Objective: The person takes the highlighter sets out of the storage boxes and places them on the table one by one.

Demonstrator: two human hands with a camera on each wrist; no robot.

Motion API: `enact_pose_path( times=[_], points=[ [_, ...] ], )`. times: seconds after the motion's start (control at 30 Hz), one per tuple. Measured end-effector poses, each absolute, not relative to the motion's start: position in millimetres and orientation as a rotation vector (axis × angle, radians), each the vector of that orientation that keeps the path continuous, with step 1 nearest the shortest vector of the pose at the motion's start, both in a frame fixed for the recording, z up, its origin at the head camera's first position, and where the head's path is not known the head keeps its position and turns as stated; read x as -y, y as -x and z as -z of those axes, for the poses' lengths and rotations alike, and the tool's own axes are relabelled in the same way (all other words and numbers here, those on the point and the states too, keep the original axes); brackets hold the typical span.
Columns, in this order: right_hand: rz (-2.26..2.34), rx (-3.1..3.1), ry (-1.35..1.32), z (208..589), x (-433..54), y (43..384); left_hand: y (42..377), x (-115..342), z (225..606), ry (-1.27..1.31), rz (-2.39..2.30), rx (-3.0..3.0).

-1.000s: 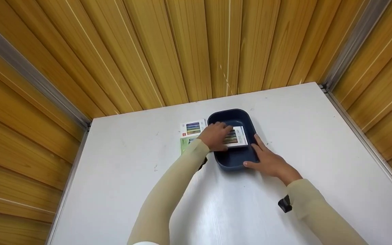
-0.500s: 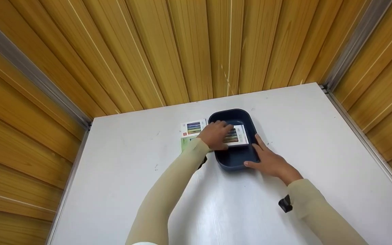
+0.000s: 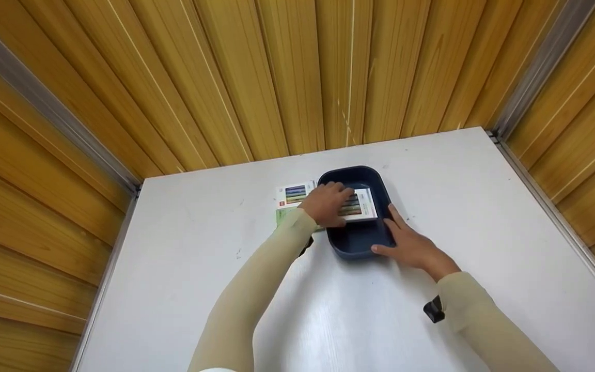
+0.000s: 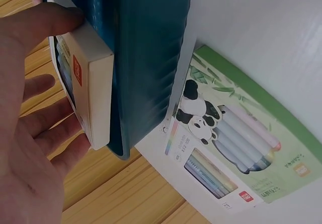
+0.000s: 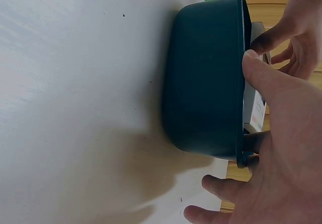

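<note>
My left hand [image 3: 324, 205] grips a white windowed box of coloured pens [image 3: 358, 204], thumb on one edge and fingers on the other. The box is over the deep blue rectangular bin [image 3: 351, 253], across its middle; in the left wrist view its end [image 4: 100, 100] projects past the rim. My right hand [image 3: 412, 245] rests against the bin's near right corner, fingers spread, thumb on the rim. Left of the bin lie another white pen box [image 3: 294, 193] and a green panda-print pen box [image 4: 251, 128], partly hidden by my left arm in the head view.
The bin and boxes stand on a white table [image 3: 199, 258]. Wood-look panels [image 3: 225, 82] rise behind it and on both sides, with grey metal strips [image 3: 535, 67] at the corners. A black wrist device [image 3: 434, 310] sits on the right sleeve.
The box in my left hand has moved slightly away from me over the bin. My right hand stays at the bin's corner. The head view has shifted very little.
</note>
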State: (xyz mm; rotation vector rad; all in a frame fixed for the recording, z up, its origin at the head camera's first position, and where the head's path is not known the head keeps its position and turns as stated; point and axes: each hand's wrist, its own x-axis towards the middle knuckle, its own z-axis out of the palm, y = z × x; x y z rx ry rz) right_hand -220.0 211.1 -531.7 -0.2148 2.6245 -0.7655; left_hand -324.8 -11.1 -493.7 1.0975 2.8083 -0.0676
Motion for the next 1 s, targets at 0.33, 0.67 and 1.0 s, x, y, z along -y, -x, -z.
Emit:
enact_pose_path(
  times=[0.33,0.67,1.0],
  points=[
    [0.753,-2.628,0.219,531.7,-211.8,219.6,325.5,15.2,494.2,-1.089,0.045,-2.806],
    [0.753,-2.607,0.197,532.5,-211.2,220.8,322.3,19.5,490.7,-1.062,0.037,-2.799],
    [0.752,-2.62,0.22,535.2,-213.1,222.1,323.0,23.5,493.8,-1.071,0.013,-2.818]
  ],
)
